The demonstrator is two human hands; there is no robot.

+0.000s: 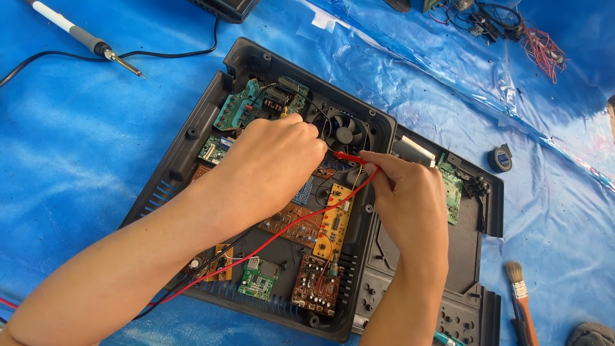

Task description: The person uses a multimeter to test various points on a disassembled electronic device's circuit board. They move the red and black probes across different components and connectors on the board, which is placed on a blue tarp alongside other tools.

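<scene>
The right hand point(410, 192) pinches a red probe point(349, 156) between thumb and fingertips, its tip pointing left toward the left hand point(272, 163), just below the small black fan point(344, 133) near the back wall of the open black case point(192, 134). The left hand lies curled over the boards in the middle of the case; its fingers are turned down and away from the camera, so I cannot tell whether its grip pinches a second probe or only presses on the parts. A red wire point(269, 240) and a black one run from under the left forearm across the orange circuit board point(333, 221) to the probe. To do this step well, it seems wise to keep both wrists braced on the case or the boards so the tip does not skid onto a neighbouring contact, and to keep the fingers back on the insulated part of the probe. The loose wire looks likely to snag on the tall parts of the brown circuit board point(317, 285), so some slack helps. A soldering iron point(83, 38) lies well apart on the blue sheet point(77, 141), and a paintbrush point(520, 298) lies to the right of the case.
</scene>
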